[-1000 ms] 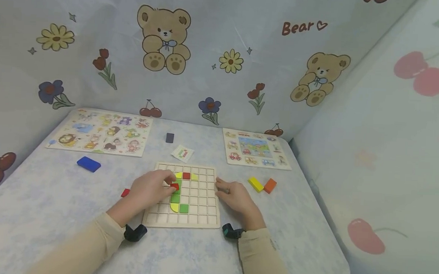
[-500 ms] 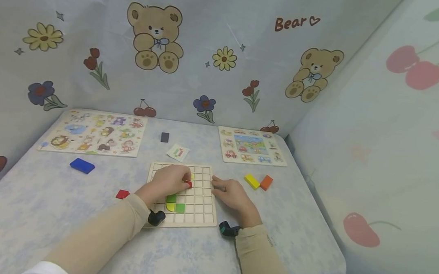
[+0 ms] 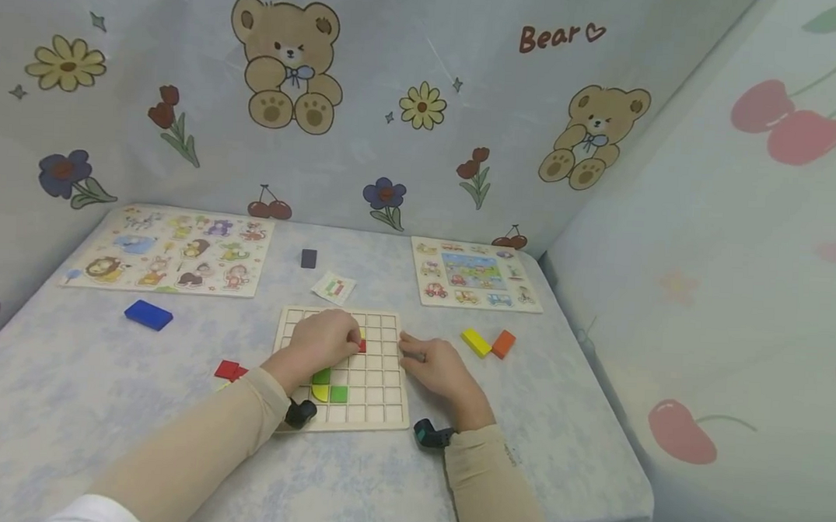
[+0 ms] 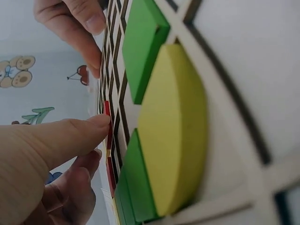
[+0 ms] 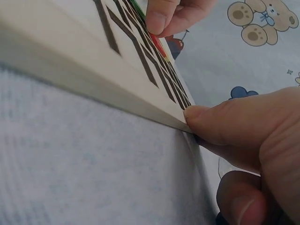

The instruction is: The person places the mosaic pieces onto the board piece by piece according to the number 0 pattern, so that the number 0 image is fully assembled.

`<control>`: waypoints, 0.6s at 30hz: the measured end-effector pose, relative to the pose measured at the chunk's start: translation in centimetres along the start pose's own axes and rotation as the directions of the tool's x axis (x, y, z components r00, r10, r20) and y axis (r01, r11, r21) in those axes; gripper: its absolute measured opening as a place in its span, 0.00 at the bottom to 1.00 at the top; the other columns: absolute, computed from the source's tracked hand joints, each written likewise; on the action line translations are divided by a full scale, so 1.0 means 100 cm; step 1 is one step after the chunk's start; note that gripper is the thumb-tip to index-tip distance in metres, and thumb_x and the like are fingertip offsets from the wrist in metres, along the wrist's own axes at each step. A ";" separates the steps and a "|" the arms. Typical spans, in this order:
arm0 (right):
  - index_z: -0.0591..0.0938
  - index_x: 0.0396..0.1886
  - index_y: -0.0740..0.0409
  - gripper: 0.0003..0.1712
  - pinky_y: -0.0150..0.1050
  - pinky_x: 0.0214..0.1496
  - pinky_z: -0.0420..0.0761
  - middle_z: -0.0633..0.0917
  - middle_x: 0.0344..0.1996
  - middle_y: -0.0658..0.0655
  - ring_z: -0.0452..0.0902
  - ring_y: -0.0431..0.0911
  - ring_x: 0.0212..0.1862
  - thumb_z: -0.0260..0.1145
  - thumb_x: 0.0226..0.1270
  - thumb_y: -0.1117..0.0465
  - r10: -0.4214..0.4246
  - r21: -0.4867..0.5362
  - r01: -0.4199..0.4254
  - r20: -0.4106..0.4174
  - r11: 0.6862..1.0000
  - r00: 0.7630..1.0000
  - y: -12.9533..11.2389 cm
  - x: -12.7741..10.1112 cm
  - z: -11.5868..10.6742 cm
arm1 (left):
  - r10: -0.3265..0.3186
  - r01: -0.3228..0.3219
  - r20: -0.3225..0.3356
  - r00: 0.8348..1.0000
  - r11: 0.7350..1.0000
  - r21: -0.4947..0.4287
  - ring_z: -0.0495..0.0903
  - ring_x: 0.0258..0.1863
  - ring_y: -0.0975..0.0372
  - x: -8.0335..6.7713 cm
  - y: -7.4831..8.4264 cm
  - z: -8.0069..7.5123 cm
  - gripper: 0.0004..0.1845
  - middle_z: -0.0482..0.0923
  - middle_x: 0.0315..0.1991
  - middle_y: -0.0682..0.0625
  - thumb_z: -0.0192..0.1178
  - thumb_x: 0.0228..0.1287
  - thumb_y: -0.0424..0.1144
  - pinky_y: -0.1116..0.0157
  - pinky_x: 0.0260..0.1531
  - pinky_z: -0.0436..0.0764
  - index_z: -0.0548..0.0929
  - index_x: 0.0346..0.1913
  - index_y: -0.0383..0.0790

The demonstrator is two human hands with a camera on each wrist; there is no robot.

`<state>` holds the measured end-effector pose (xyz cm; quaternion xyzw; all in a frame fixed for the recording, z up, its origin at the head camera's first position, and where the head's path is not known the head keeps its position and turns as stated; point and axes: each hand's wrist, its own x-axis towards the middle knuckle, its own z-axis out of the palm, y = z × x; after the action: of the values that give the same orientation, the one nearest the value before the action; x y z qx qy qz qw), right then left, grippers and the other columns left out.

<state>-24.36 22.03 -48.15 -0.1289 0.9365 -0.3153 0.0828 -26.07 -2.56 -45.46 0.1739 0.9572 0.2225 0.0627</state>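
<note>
My left hand is over the wooden grid board, its thumb and fingertips at a red square tile that lies in a cell. In the left wrist view the thumb touches that red tile; the index finger is mostly behind it. Green tiles and a yellow quarter-round tile sit in nearby cells, some hidden by the hand in the head view. My right hand grips the board's right edge, thumb on top in the right wrist view.
Loose red tiles lie left of the board. A blue block is farther left; yellow and orange blocks lie right. Behind are a pattern card, a dark block, an animal puzzle and a vehicle puzzle.
My left hand has carried the red tile rightward and set it into a cell below the upper row. My right hand stays at the board's edge. The head view has shifted slightly.
</note>
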 end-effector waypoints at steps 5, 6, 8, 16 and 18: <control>0.83 0.65 0.51 0.23 0.52 0.72 0.71 0.78 0.69 0.43 0.69 0.47 0.74 0.67 0.72 0.54 0.012 -0.010 -0.012 -0.002 1.000 1.000 0.000 0.000 0.000 | -0.013 0.013 0.008 1.000 0.999 -0.046 0.78 0.30 0.64 -0.014 -0.006 -0.006 0.04 0.87 0.41 0.57 0.68 0.67 0.44 0.62 0.29 0.77 0.91 0.40 0.53; 0.83 0.65 0.51 0.23 0.52 0.72 0.71 0.78 0.69 0.43 0.70 0.48 0.74 0.67 0.72 0.54 0.009 -0.014 -0.009 -0.002 1.000 1.000 0.000 0.000 0.001 | -0.013 0.013 0.011 1.000 0.999 -0.050 0.80 0.33 0.63 -0.020 -0.008 -0.010 0.05 0.87 0.43 0.57 0.68 0.67 0.45 0.61 0.31 0.78 0.91 0.42 0.53; 0.83 0.65 0.51 0.23 0.51 0.72 0.72 0.78 0.69 0.44 0.70 0.47 0.74 0.67 0.73 0.54 0.004 -0.020 -0.004 -0.003 1.000 1.000 0.001 0.001 0.001 | -0.025 0.025 0.003 1.000 0.998 -0.060 0.83 0.41 0.60 -0.035 -0.016 -0.022 0.10 0.88 0.47 0.55 0.68 0.67 0.47 0.57 0.37 0.81 0.91 0.47 0.51; 0.84 0.64 0.49 0.22 0.51 0.73 0.71 0.78 0.68 0.42 0.69 0.46 0.74 0.68 0.72 0.53 0.035 -0.020 -0.035 -0.015 0.999 0.999 -0.002 0.004 0.003 | -0.136 0.129 -0.046 0.990 0.984 -0.122 0.83 0.46 0.52 -0.101 -0.073 -0.076 0.25 0.85 0.57 0.43 0.66 0.69 0.50 0.59 0.33 0.81 0.82 0.64 0.44; 0.84 0.64 0.49 0.22 0.51 0.73 0.71 0.78 0.68 0.42 0.69 0.47 0.74 0.68 0.72 0.54 0.040 -0.026 -0.040 -0.017 0.999 0.999 -0.002 0.003 0.002 | -0.158 0.147 -0.061 0.985 0.976 -0.163 0.82 0.43 0.54 -0.111 -0.088 -0.073 0.27 0.84 0.57 0.42 0.65 0.70 0.49 0.62 0.31 0.80 0.77 0.67 0.44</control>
<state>-24.58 21.65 -48.21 -0.1086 0.9436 -0.3025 0.0794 -19.90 -16.96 -42.38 0.0860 0.9489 0.2982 0.0577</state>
